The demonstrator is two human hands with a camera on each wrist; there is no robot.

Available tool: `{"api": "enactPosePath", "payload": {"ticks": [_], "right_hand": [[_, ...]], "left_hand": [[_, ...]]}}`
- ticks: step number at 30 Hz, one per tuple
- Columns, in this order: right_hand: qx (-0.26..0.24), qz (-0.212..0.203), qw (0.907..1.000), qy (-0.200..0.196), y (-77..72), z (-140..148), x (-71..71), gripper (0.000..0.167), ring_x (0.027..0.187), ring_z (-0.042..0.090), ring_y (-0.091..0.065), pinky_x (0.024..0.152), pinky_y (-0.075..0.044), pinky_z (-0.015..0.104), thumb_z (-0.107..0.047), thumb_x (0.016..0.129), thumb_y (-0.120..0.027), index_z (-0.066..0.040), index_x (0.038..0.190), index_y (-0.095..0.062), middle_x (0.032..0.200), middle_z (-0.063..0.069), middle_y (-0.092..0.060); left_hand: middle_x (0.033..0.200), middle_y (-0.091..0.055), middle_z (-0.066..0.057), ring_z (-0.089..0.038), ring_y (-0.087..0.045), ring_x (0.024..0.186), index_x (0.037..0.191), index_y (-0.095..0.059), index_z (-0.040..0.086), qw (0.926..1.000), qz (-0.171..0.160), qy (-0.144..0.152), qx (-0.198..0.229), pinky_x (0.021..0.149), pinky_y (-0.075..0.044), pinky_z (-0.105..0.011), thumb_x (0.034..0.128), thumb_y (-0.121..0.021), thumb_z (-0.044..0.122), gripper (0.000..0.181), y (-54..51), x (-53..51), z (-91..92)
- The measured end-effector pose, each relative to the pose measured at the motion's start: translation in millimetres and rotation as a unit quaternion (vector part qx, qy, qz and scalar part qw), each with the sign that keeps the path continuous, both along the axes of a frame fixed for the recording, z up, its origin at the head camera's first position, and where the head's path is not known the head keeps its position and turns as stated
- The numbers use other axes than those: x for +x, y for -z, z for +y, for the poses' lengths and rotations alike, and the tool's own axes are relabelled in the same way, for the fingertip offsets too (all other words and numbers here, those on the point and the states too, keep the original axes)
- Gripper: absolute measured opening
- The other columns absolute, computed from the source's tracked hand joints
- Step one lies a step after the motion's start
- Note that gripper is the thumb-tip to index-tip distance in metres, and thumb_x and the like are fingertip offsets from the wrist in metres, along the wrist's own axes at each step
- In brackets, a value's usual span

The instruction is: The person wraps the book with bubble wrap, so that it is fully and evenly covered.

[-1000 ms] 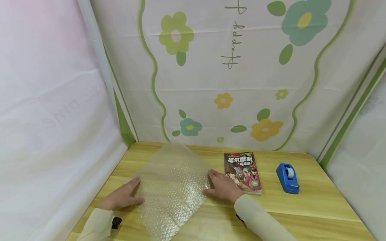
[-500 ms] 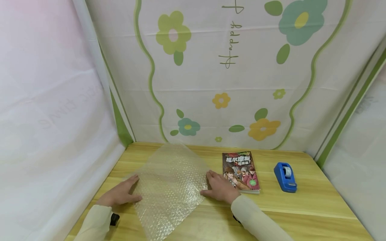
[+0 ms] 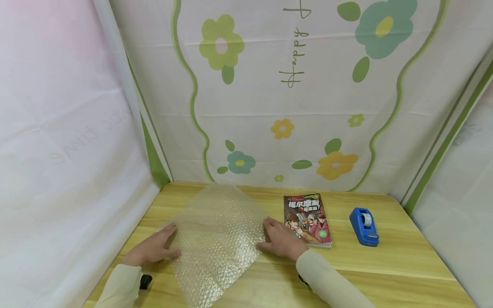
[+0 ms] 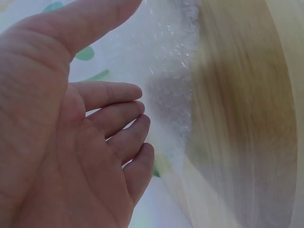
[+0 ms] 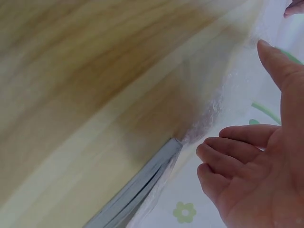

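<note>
A clear sheet of bubble wrap (image 3: 219, 239) lies on the wooden table, turned so that one corner points toward the back wall. My left hand (image 3: 153, 247) is at its left edge, fingers extended and thumb apart. At the opposite edge is my right hand (image 3: 284, 240), held much the same way and just in front of the book (image 3: 308, 218). In the left wrist view the left palm (image 4: 80, 156) holds nothing. The right wrist view shows the right fingers (image 5: 228, 154) slightly bent beside the wrap (image 5: 209, 116), with nothing gripped. Exact fingertip contact is hard to tell.
A blue tape dispenser (image 3: 363, 226) with a roll in it stands right of the book on the table (image 3: 408, 256). White cloth (image 3: 250, 98) printed with flowers hangs behind the table, and more cloth hangs at both sides.
The head view has shifted a little, so everything sits slightly further left in it. Both hands, the bubble wrap, the book and the dispenser keep their places relative to one another.
</note>
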State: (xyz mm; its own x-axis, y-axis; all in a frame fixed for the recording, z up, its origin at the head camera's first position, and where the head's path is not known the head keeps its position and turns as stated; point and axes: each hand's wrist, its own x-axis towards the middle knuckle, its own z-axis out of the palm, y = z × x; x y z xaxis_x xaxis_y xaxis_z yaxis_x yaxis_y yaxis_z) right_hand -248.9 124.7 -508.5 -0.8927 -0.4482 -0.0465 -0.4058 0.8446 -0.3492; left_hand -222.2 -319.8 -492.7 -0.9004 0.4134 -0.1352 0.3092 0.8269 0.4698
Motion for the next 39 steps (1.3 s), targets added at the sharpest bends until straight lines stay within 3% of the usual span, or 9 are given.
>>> {"api": "enactPosePath", "payload": {"ticks": [5,10,20,23,33,36,39], "right_hand": [[-0.003,-0.003,1.0,0.003,-4.4,3,1.0,0.095,0.149,0.047,-0.046,0.12,-0.043,0.062,-0.063,0.094,-0.07,-0.002,0.161,-0.04,0.169,0.023,-0.037],[-0.012,-0.006,0.9999,0.008,-9.5,7,3.5,0.093,0.149,0.048,-0.046,0.117,-0.045,0.065,-0.062,0.095,-0.069,-0.004,0.162,-0.039,0.17,0.021,-0.035],[-0.024,-0.011,0.9987,0.043,-22.2,28,8.9,0.095,0.155,0.047,-0.037,0.125,-0.035,0.064,-0.058,0.098,-0.068,-0.004,0.166,-0.031,0.173,0.018,-0.03],[-0.024,-0.005,0.9987,0.043,-26.9,36,10.2,0.094,0.155,0.046,-0.038,0.123,-0.038,0.064,-0.057,0.098,-0.068,-0.003,0.165,-0.032,0.172,0.019,-0.032],[-0.03,0.018,0.9982,0.048,-36.5,67,14.5,0.092,0.149,0.048,-0.046,0.118,-0.044,0.063,-0.051,0.1,-0.07,0.0,0.165,-0.031,0.169,0.024,-0.036],[-0.041,0.022,0.9975,0.052,-38.3,76,13.2,0.089,0.131,0.044,-0.063,0.106,-0.054,0.06,-0.051,0.1,-0.069,0.002,0.162,-0.035,0.164,0.026,-0.044],[-0.055,0.024,0.9963,0.061,-39.5,85,11.4,0.087,0.124,0.04,-0.068,0.103,-0.056,0.059,-0.051,0.101,-0.069,0.003,0.161,-0.037,0.159,0.026,-0.049]], "left_hand": [[0.165,-0.023,-0.041,-0.063,-0.029,0.15,0.157,-0.029,-0.019,0.9999,0.001,0.005,0.01,0.119,-0.031,-0.075,0.0966,-0.076,0.043,0.099,-1.7,1.9,3.3],[0.166,-0.024,-0.04,-0.061,-0.03,0.151,0.156,-0.031,-0.018,0.9997,0.021,0.014,0.004,0.121,-0.03,-0.073,0.0976,-0.074,0.044,0.096,-6.0,3.3,11.2],[0.164,-0.029,-0.04,-0.059,-0.035,0.149,0.154,-0.034,-0.019,0.9964,0.069,0.045,0.021,0.12,-0.033,-0.071,0.0979,-0.075,0.038,0.09,-22.4,0.3,33.9],[0.163,-0.031,-0.04,-0.058,-0.038,0.149,0.154,-0.035,-0.019,0.9943,0.085,0.061,0.017,0.12,-0.035,-0.07,0.0986,-0.075,0.036,0.088,-28.7,-1.5,43.0],[0.167,-0.029,-0.034,-0.053,-0.036,0.153,0.16,-0.028,-0.013,0.993,0.064,0.092,0.037,0.121,-0.036,-0.068,0.1021,-0.071,0.036,0.088,-46.6,-16.2,77.3],[0.167,-0.031,-0.033,-0.051,-0.036,0.153,0.161,-0.028,-0.013,0.9931,0.059,0.089,0.047,0.122,-0.036,-0.066,0.1025,-0.071,0.036,0.087,-50.7,-21.3,87.9],[0.167,-0.034,-0.03,-0.049,-0.037,0.154,0.161,-0.03,-0.01,0.9934,0.05,0.084,0.06,0.123,-0.036,-0.064,0.1021,-0.071,0.036,0.086,-53.4,-26.1,99.7]]}}
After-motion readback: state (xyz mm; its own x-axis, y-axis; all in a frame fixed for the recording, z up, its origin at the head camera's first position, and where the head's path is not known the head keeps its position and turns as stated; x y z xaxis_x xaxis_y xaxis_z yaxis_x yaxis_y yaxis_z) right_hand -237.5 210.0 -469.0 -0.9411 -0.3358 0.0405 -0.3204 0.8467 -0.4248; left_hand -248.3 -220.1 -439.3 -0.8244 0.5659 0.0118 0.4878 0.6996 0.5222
